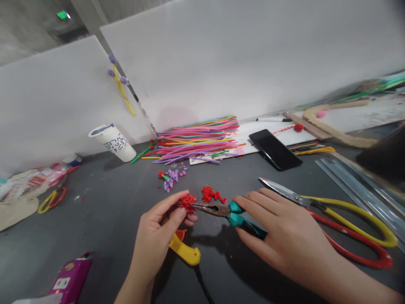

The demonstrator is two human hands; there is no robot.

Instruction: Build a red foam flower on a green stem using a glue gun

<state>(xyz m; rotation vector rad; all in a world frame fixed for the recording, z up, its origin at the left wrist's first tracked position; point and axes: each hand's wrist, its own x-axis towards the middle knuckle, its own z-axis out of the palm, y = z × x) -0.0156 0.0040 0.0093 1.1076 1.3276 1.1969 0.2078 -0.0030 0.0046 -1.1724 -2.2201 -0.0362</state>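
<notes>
My left hand (160, 230) pinches a small red fuzzy piece (187, 201) between thumb and fingertips, low in the middle of the dark table (104, 211). My right hand (278, 230) is closed round the teal handles of needle-nose pliers (221, 210), whose rusty tips reach into that red piece. More red bits (212, 194) lie just behind the pliers. A yellow-handled tool (185, 252) with a black cord lies under my left hand.
Big scissors (332, 211) with yellow and red handles lie right of my right hand. Behind are a black phone (274, 149), a pile of coloured pipe cleaners (199, 141), purple bits (172, 175), a tipped white cup (114, 142) and white divider boards (221, 55). A pink packet (68, 280) sits bottom left.
</notes>
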